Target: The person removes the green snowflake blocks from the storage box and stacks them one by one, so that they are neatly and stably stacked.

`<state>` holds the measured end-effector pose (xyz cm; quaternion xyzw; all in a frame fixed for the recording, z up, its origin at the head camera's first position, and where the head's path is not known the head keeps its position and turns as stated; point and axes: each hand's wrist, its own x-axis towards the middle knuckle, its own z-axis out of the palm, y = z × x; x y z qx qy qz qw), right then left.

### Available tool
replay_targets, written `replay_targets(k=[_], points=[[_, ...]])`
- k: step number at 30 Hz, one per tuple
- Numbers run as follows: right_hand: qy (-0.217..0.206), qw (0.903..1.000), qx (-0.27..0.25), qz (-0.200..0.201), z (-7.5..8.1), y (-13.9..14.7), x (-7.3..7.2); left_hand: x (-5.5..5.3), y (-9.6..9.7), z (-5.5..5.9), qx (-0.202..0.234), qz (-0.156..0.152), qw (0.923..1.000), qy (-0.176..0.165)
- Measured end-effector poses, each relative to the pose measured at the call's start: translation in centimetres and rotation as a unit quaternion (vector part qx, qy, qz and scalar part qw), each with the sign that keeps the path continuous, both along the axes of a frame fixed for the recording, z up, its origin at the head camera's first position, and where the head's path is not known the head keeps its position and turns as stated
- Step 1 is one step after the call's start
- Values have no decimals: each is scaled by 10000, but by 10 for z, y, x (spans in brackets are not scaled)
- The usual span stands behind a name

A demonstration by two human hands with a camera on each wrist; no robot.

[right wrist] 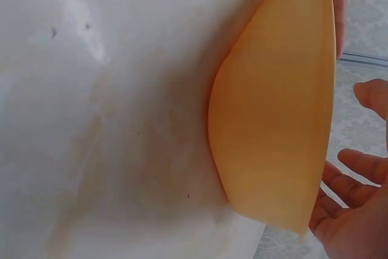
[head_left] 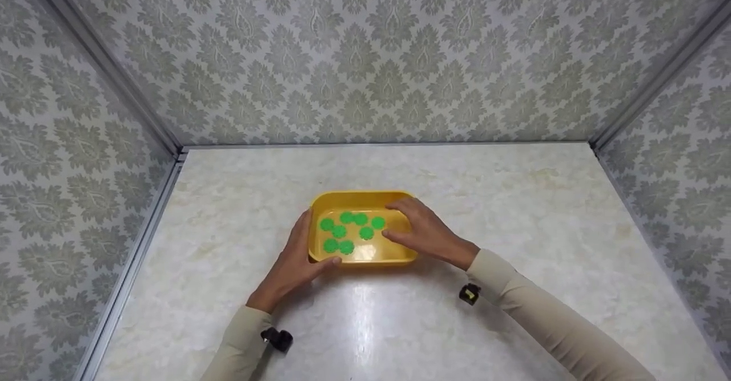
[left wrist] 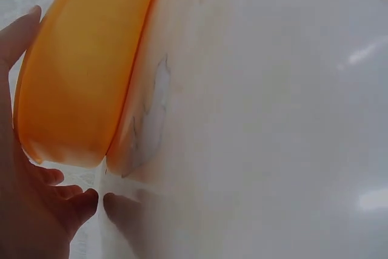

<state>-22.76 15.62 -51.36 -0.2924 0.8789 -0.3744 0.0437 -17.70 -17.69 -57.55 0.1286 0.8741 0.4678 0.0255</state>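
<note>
A yellow plastic tub [head_left: 365,200] stands on the table, with several small green scalloped discs [head_left: 366,233] lying flat on its floor, mostly toward the left. My left hand [head_left: 291,264] grips the tub's left end, fingers along the outer wall and thumb at the front rim. In the left wrist view the thumb reaches the rim of the tub [left wrist: 85,71]. At the right end, my right hand [head_left: 425,229] is over the rim, thumb and fingers spread and relaxed above the inside. The right wrist view has its fingers [right wrist: 357,192] just past the rim, holding no disc.
The pale marbled table [head_left: 514,198] surrounds the tub. Patterned wall panels [head_left: 360,55] rise at the back and both sides, joined by grey metal strips [head_left: 108,67]. Small black devices [head_left: 278,340] sit at both wrists.
</note>
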Motion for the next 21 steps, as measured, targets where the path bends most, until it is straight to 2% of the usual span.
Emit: replay_targets(k=[6,13,21], points=[[-369,9990,-251,76,-3,-9,-7,0,1,-5,329,-45,9994,99],[-315,9988,-288,221,-10,-18,-18,-2,1,-8,673,-102,9976,132],[-477,9983,183,289,-11,-30,-26,-2,3,-9,831,-63,9965,32]])
